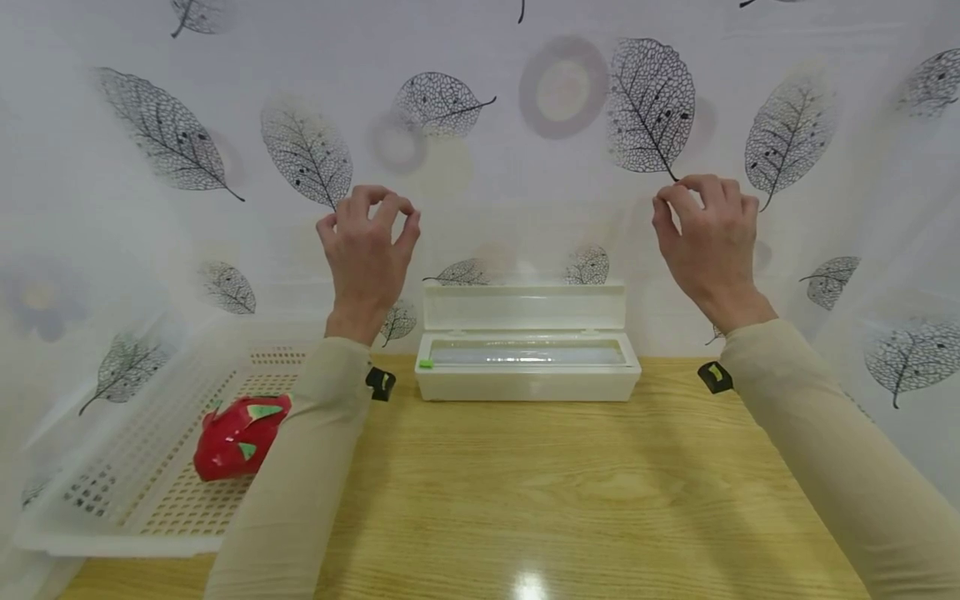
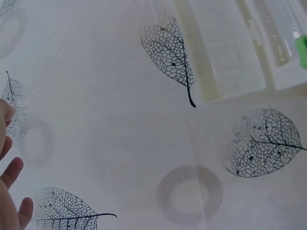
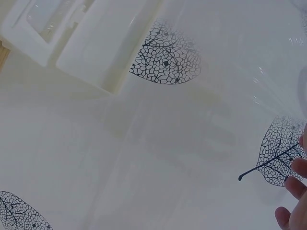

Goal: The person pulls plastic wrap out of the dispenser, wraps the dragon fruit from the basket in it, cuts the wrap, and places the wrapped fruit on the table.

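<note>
Both hands are raised in front of the leaf-patterned backdrop, level with each other and wide apart. Thumb and index finger of the left hand (image 1: pixel 366 254) pinch one side of a clear sheet of cling film (image 2: pixel 62 86), and the right hand (image 1: pixel 711 242) pinches the other side. Faint creases fan out from the fingertips in both wrist views; the film is hardly visible in the head view. Below and between the hands stands a white cling film box (image 1: pixel 525 387), its lid (image 1: pixel 525 308) tipped back, with shiny film inside and a green slider (image 1: pixel 426 364) at its left end.
To the left, a white plastic basket (image 1: pixel 112 546) holds a red dragon fruit (image 1: pixel 236 442) with green scales, partly hidden by the left sleeve. The wooden table (image 1: pixel 555 492) extends in front of the box. A patterned curtain (image 1: pixel 487 183) hangs behind and at the sides.
</note>
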A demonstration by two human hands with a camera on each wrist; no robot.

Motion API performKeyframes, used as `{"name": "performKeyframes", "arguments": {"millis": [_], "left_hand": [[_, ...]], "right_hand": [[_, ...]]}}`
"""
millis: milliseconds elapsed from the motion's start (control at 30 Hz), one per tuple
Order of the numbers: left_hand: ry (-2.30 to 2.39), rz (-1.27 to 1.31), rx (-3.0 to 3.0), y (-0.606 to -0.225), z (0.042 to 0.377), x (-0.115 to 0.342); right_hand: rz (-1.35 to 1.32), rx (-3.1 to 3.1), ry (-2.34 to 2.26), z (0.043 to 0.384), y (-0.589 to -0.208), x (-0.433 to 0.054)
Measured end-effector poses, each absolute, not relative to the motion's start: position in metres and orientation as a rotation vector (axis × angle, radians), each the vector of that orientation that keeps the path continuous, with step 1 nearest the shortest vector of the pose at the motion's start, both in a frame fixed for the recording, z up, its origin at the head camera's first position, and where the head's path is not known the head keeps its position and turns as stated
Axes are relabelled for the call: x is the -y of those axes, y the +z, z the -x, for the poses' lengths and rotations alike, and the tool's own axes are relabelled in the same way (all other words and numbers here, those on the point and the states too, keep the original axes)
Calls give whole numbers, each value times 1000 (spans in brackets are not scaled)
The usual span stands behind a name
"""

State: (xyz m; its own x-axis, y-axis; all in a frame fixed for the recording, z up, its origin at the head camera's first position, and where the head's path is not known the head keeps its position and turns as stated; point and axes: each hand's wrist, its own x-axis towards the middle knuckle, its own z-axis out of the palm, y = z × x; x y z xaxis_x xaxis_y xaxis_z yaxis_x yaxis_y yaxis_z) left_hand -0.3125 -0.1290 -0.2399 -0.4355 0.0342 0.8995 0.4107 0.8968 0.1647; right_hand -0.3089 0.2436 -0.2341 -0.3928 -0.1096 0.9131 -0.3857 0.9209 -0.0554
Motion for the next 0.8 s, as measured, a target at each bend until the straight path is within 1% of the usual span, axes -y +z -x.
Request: {"name": "performKeyframes", "arguments": {"millis": [567, 800], "left_hand": [[-438, 308, 1966, -234, 311, 128], [-454, 312, 1974, -232, 309, 128]], "right_hand": [[-395, 1958, 284, 308, -229, -247], [-363, 1959, 337, 305, -227, -244]]}}
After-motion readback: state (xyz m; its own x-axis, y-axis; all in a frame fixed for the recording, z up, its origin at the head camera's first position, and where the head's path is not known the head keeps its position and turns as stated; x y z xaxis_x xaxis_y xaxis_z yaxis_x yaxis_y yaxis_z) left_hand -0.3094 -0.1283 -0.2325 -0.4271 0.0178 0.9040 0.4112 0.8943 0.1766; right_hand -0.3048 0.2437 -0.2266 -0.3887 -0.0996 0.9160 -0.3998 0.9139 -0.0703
